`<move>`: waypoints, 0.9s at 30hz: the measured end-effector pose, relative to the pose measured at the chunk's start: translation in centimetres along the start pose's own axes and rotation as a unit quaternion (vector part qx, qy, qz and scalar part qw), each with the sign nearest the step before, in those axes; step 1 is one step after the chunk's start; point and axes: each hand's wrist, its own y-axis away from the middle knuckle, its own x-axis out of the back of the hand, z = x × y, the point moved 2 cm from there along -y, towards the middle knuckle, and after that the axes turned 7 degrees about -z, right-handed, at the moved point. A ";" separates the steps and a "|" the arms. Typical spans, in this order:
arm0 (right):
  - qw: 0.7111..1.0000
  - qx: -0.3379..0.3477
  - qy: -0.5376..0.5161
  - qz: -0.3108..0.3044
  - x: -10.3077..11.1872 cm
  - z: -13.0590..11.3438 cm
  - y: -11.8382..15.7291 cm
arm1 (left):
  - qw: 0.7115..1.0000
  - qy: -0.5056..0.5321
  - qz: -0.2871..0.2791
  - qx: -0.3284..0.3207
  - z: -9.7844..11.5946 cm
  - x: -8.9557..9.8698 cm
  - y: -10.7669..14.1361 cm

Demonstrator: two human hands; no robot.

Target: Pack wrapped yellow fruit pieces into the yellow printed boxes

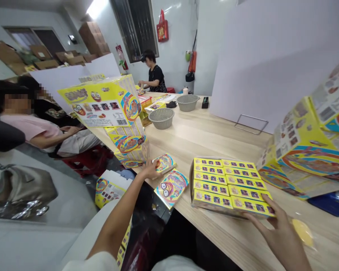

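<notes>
My left hand (150,170) is closed on the near end of a small yellow printed box (166,162) lying at the table's edge. Beside it, a flat box with a cartoon face (171,188) juts slightly past the edge. An open display carton (192,182) holds two columns of small yellow boxes (240,181), packed side by side. At its near right corner, my right hand (279,229) has its thumb against the front and its fingers on the end box, gripping that corner. The palm side is hidden.
Yellow cartons stand stacked at left (101,101) and right (299,150). Two grey baskets (161,119) sit farther back. A wire stand (251,125) leans by a white panel (271,67). A yellow disc (303,232) lies near my right wrist. Other people sit beyond the table and at left.
</notes>
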 end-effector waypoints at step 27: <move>0.984 0.035 -0.168 -0.053 -14.1 -6.3 -16.8 | 0.931 0.027 0.338 -0.138 3.4 -13.6 10.1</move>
